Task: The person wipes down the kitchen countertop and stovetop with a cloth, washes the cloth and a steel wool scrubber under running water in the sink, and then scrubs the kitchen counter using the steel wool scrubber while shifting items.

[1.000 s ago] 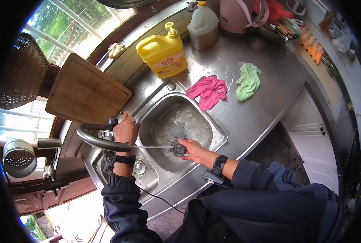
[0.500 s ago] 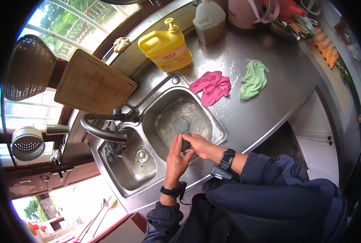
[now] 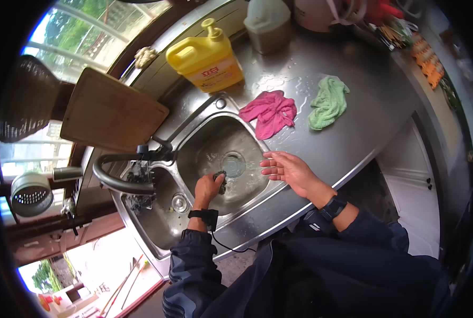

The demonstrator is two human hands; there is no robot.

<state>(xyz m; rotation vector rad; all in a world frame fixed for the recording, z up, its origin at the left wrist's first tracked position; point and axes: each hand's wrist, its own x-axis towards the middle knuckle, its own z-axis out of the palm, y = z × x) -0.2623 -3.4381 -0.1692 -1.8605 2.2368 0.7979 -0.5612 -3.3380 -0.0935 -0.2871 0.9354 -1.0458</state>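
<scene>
My left hand (image 3: pixel 208 189) is closed on a dark, wiry scouring pad (image 3: pixel 222 184), mostly hidden by the fingers, low over the larger sink basin (image 3: pixel 196 153). Shallow water lies around the round drain (image 3: pixel 232 165) in that basin. My right hand (image 3: pixel 289 170) is open, fingers spread, holding nothing, above the basin's right rim. Behind the smaller basin (image 3: pixel 165 230), more grey wiry scouring material (image 3: pixel 140 175) sits in a rack under the curved faucet (image 3: pixel 114 183).
A pink cloth (image 3: pixel 271 114) and a green cloth (image 3: pixel 329 103) lie on the wet steel counter (image 3: pixel 374 106). A yellow pump jug (image 3: pixel 207 63) and a cloudy plastic jug (image 3: pixel 268 26) stand at the back. A wooden cutting board (image 3: pixel 112 111) leans by the window.
My hands were together over the basin with the pad between them. They have parted: the left moved left with the pad, and the right moved right and opened.
</scene>
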